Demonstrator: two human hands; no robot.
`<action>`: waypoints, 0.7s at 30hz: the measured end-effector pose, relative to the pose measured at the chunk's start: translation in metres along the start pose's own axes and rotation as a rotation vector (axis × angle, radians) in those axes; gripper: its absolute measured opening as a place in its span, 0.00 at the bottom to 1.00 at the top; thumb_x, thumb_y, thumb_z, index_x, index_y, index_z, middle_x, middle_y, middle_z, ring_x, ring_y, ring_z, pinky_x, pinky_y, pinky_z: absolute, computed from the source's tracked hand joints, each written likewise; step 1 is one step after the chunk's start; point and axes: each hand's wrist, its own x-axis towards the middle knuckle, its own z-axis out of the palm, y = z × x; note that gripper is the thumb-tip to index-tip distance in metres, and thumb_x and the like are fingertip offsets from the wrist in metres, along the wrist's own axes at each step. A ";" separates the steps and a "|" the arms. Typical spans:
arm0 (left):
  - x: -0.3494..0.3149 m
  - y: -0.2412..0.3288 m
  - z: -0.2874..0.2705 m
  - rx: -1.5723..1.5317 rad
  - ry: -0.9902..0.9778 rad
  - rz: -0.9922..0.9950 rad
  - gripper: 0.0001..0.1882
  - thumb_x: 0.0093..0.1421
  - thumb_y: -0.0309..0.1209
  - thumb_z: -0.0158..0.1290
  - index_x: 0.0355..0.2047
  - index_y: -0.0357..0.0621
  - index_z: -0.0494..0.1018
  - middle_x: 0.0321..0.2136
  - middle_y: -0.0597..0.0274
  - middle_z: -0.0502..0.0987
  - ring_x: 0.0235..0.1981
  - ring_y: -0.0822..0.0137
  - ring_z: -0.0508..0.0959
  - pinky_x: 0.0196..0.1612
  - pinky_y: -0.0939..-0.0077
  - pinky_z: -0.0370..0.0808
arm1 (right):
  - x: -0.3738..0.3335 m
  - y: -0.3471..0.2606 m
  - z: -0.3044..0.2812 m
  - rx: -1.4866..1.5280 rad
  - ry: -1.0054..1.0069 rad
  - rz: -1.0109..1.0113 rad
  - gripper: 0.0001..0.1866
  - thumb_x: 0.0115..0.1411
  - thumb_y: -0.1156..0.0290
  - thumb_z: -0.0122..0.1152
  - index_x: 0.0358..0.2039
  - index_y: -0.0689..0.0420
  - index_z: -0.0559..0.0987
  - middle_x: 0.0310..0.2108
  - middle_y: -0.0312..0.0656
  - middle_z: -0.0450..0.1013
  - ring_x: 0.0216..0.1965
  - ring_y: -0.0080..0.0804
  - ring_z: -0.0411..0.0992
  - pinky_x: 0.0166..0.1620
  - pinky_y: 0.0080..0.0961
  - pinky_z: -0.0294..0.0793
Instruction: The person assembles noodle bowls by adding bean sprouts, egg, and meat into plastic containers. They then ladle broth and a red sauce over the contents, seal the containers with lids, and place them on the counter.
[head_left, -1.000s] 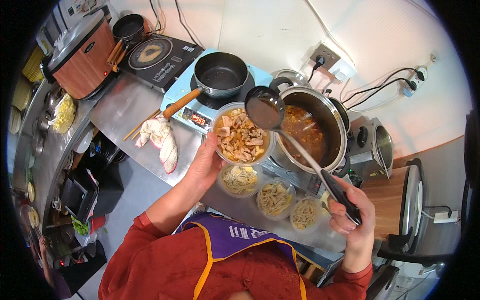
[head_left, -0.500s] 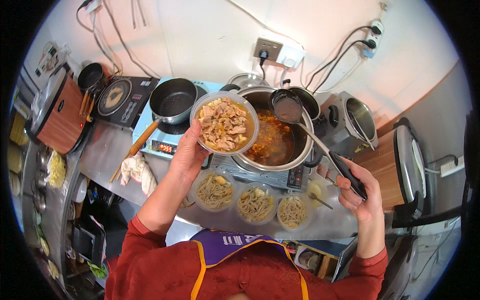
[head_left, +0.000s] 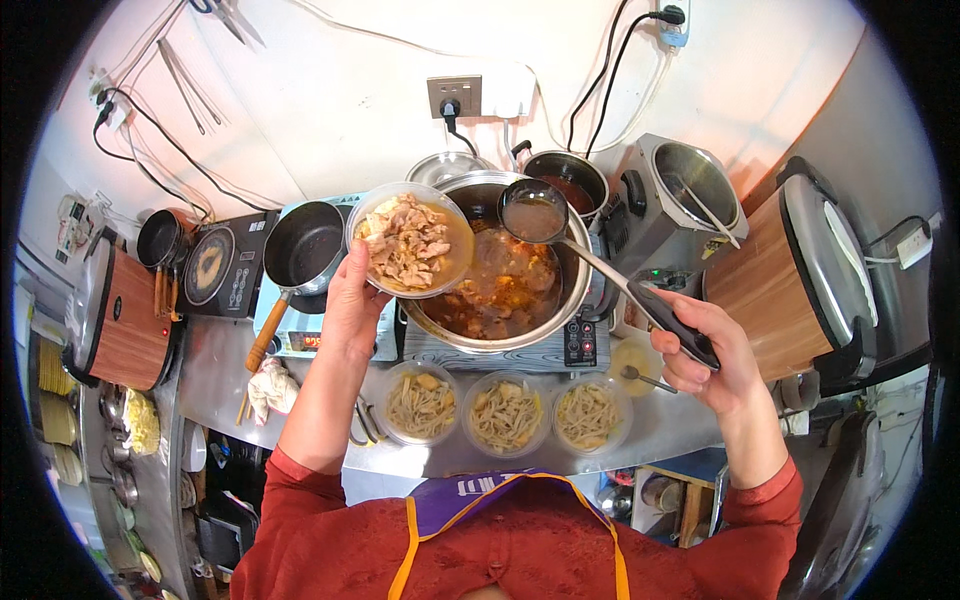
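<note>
My left hand [head_left: 352,300] grips a clear round plastic bowl [head_left: 424,294] by its left side, fingers partly hidden beneath. Sliced meat [head_left: 408,240] in broth fills it. The bowl hangs over the left edge of a large metal pot [head_left: 583,295] of reddish-brown soup [head_left: 505,280]. My right hand [head_left: 712,350] is closed round the black handle of a ladle [head_left: 603,265]. Its dark round cup, with brownish liquid in it, is above the pot's far right part, apart from the bowl. In front of the pot stand three plastic bowls [head_left: 384,418] of pale strands, perhaps noodles.
A small black pan [head_left: 302,245] with a wooden handle rests left of the pot; another pot [head_left: 575,165] is behind. A cup with a spoon [head_left: 655,380] sits at right. Wood-patterned cookers [head_left: 130,320] flank the counter. A cloth [head_left: 270,388] lies at left.
The whole view has shifted, so the counter appears further left. Both hands keep hold of the bowl and the ladle, with little movement relative to the pot.
</note>
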 end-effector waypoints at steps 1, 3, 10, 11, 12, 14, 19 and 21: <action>0.002 0.000 0.000 0.010 -0.010 0.003 0.36 0.55 0.59 0.56 0.54 0.46 0.69 0.49 0.61 0.75 0.50 0.66 0.74 0.53 0.65 0.69 | 0.001 0.000 -0.002 -0.005 -0.002 0.002 0.23 0.67 0.62 0.48 0.60 0.59 0.65 0.23 0.39 0.69 0.10 0.16 0.53 0.14 0.17 0.50; 0.006 -0.001 0.001 0.018 0.003 0.001 0.36 0.55 0.59 0.56 0.53 0.46 0.69 0.48 0.61 0.75 0.50 0.66 0.74 0.52 0.66 0.70 | 0.003 0.002 -0.006 -0.003 -0.022 0.003 0.23 0.67 0.62 0.48 0.59 0.58 0.65 0.24 0.39 0.69 0.11 0.16 0.53 0.14 0.17 0.51; 0.009 0.000 0.003 0.054 0.007 0.009 0.35 0.56 0.59 0.56 0.53 0.45 0.69 0.47 0.61 0.75 0.48 0.67 0.74 0.51 0.67 0.70 | 0.008 0.004 -0.011 0.025 -0.036 0.021 0.23 0.67 0.62 0.47 0.59 0.59 0.65 0.25 0.39 0.68 0.11 0.17 0.54 0.14 0.17 0.51; 0.009 0.000 0.003 0.054 0.007 0.007 0.35 0.56 0.59 0.56 0.53 0.45 0.69 0.47 0.61 0.76 0.48 0.67 0.75 0.51 0.67 0.70 | 0.009 0.004 -0.011 0.025 -0.037 0.025 0.23 0.67 0.62 0.47 0.59 0.59 0.65 0.25 0.39 0.68 0.11 0.17 0.54 0.14 0.17 0.51; 0.010 0.000 0.003 0.052 0.011 0.007 0.35 0.56 0.58 0.56 0.53 0.45 0.69 0.47 0.61 0.76 0.48 0.67 0.75 0.51 0.67 0.70 | 0.009 0.004 -0.011 0.027 -0.053 0.021 0.23 0.67 0.62 0.47 0.59 0.59 0.65 0.25 0.39 0.68 0.11 0.17 0.54 0.14 0.17 0.51; 0.010 0.000 0.003 0.046 0.008 0.009 0.35 0.56 0.58 0.56 0.53 0.45 0.68 0.47 0.61 0.76 0.48 0.67 0.75 0.50 0.67 0.70 | 0.010 0.004 -0.010 0.019 -0.033 0.028 0.23 0.67 0.62 0.47 0.59 0.59 0.65 0.25 0.39 0.68 0.11 0.17 0.54 0.14 0.17 0.51; 0.010 -0.001 0.002 0.027 -0.001 0.021 0.33 0.57 0.56 0.57 0.53 0.44 0.68 0.47 0.62 0.76 0.47 0.68 0.75 0.50 0.67 0.71 | 0.009 0.003 -0.006 0.009 -0.002 0.054 0.24 0.67 0.62 0.47 0.60 0.60 0.64 0.25 0.39 0.68 0.11 0.17 0.53 0.14 0.17 0.51; 0.010 -0.001 0.002 0.012 -0.019 0.027 0.33 0.57 0.55 0.57 0.53 0.44 0.68 0.47 0.62 0.75 0.47 0.68 0.74 0.50 0.67 0.71 | 0.009 0.003 -0.004 0.007 -0.012 0.052 0.24 0.68 0.62 0.47 0.60 0.60 0.64 0.25 0.39 0.69 0.11 0.17 0.53 0.14 0.17 0.52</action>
